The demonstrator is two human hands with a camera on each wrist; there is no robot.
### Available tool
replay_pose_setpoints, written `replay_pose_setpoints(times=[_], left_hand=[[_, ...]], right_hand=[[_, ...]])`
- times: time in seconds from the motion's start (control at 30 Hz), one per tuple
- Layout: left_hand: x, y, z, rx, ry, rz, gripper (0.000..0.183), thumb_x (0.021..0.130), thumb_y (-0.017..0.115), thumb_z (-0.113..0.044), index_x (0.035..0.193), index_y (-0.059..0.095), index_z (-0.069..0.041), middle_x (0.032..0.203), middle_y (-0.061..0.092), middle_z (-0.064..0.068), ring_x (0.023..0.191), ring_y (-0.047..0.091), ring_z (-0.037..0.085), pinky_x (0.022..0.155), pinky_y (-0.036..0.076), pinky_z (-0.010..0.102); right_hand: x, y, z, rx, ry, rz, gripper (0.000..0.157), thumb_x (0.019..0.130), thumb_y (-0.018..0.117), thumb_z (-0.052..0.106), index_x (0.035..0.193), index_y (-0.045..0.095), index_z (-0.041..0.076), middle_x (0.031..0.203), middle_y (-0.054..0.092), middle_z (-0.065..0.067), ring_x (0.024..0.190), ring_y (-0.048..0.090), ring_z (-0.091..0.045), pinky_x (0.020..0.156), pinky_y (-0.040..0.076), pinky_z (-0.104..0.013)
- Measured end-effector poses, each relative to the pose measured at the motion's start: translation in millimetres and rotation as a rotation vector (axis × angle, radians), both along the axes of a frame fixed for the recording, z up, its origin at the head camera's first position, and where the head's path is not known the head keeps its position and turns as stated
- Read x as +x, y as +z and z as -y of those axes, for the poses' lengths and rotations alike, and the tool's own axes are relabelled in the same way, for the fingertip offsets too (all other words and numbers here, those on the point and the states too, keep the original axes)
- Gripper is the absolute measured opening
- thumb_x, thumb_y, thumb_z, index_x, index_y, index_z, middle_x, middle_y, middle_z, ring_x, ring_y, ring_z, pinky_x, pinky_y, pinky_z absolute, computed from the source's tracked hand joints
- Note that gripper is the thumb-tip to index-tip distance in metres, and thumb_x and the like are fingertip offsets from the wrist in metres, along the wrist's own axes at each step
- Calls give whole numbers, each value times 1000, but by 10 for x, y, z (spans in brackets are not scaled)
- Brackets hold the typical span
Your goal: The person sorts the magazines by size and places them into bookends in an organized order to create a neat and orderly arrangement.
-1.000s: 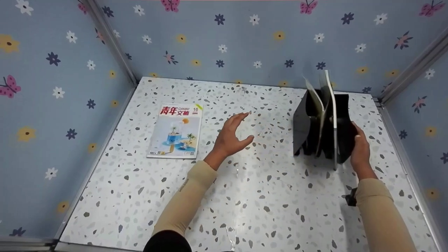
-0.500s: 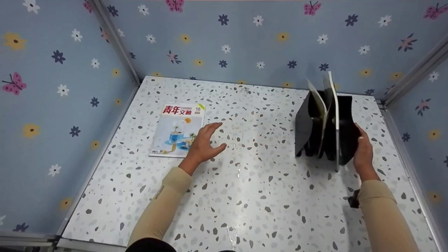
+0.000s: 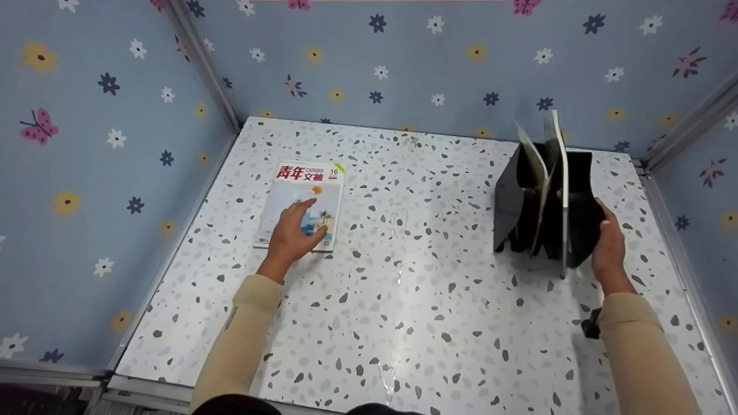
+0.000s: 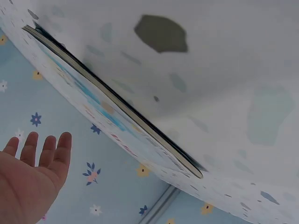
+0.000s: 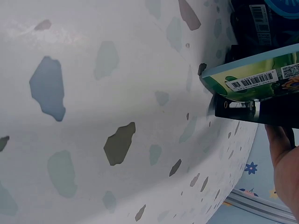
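A magazine point(image 3: 271, 214) with a red-lettered title and a beach picture lies flat on the left of the speckled table. My left hand point(image 3: 292, 233) hovers over it, fingers spread and holding nothing. In the left wrist view, a gap shows between that hand point(image 4: 35, 172) and the magazine point(image 4: 107, 102). On the right stands a black file holder point(image 3: 507, 207) with dividers. Two thin books or magazines stand upright in it; one point(image 3: 564, 190) has a green back cover with a barcode point(image 5: 252, 80). My right hand point(image 3: 610, 248) rests against the holder's right side, fingertips partly hidden.
Flower-patterned panels point(image 3: 403, 63) wall in the table point(image 3: 415, 300) at the back and both sides. A small black object point(image 3: 591, 324) shows beside my right wrist. The holder stands near the back right corner.
My left hand has moved left, from the middle of the table to over the magazine. The right hand stays at the holder. The head view has shifted slightly.
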State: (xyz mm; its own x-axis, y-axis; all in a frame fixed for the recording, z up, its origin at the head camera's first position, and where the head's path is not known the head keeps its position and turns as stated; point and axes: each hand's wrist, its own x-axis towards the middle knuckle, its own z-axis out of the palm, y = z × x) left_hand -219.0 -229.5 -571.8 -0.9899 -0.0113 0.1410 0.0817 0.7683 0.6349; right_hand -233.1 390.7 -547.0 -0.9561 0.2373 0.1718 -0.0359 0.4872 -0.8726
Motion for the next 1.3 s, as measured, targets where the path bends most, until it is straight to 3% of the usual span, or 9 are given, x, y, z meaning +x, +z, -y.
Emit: replay_pose_setpoints(times=[0.33, 0.47, 0.7, 0.8, 0.97, 1.13, 1.3], left_hand=[[33, -51, 420, 28, 141, 37, 68, 84, 71, -36, 143, 45, -17, 133, 54, 13, 119, 52, 31, 97, 46, 50], [57, -71, 534, 33, 230, 74, 66, 84, 70, -35, 142, 46, -15, 131, 55, 13, 114, 56, 32, 93, 48, 50], [93, -100, 687, 12, 378, 189, 71, 84, 67, -39, 145, 42, -12, 134, 52, 18, 120, 52, 36, 100, 43, 52], [109, -97, 727, 10, 406, 260, 76, 85, 66, -40, 147, 37, -10, 139, 48, 22, 127, 47, 39, 104, 39, 53], [92, -51, 732, 54, 441, 344, 77, 87, 64, -37, 150, 32, -7, 145, 43, 23, 134, 42, 40, 108, 36, 52], [59, -50, 725, 105, 449, 412, 80, 87, 66, -36, 152, 27, -8, 148, 41, 21, 136, 40, 38, 110, 35, 50], [35, -74, 718, 88, 438, 448, 85, 84, 69, -36, 152, 26, -8, 149, 39, 21, 137, 37, 39, 111, 33, 51]], right_hand=[[-52, -30, -37, 1, 4, -3, 48, 107, 17, 28, 150, 36, 23, 157, 32, -4, 144, 28, -22, 116, 19, -30], [-45, -21, -36, -2, -1, -1, 47, 107, 17, 29, 150, 36, 23, 157, 32, -4, 144, 28, -22, 116, 19, -29], [93, 227, 127, -18, 22, 31, 49, 106, 15, 25, 152, 32, 18, 158, 28, -9, 145, 25, -27, 118, 18, -34], [102, 229, 143, -17, 34, 19, 49, 107, 16, 26, 152, 33, 17, 158, 27, -10, 145, 25, -27, 119, 18, -35], [-2, -6, -21, 10, 29, -23, 47, 107, 16, 33, 150, 36, 27, 157, 31, -2, 144, 27, -20, 118, 18, -33], [-5, 2, -13, 29, 14, -20, 48, 107, 16, 33, 150, 36, 28, 157, 32, -1, 143, 28, -19, 118, 18, -33], [-18, 11, -11, 30, 0, 1, 48, 106, 16, 34, 149, 37, 29, 157, 32, -3, 143, 29, -23, 118, 19, -36]])
